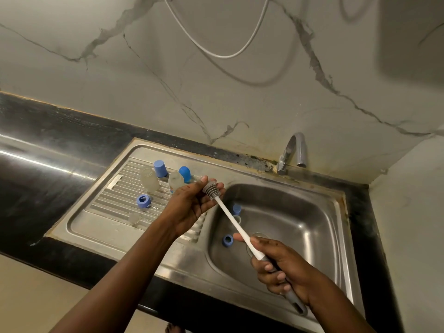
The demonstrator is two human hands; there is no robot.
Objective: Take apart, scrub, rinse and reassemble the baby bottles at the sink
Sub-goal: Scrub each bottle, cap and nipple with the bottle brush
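My right hand (283, 267) grips the grey handle of a bottle brush (231, 219) with a white stem. Its grey ribbed head lies against the fingers of my left hand (192, 203), which is held palm up over the drainboard edge with the thumb beside the head. Two clear bottle bodies (150, 180) (175, 180) stand on the drainboard (108, 227) with two blue caps (160, 168) (185, 174) behind them, a blue ring (143, 201) and a clear teat (134, 218) in front. In the basin (300, 212) lie a blue ring (227, 240) and a blue-capped part (236, 210).
A chrome tap (292, 152) stands at the back of the steel sink, no water visible from it. Black counter (48, 150) runs left; a marble wall rises behind and at the right. A white hose (216, 44) hangs on the wall.
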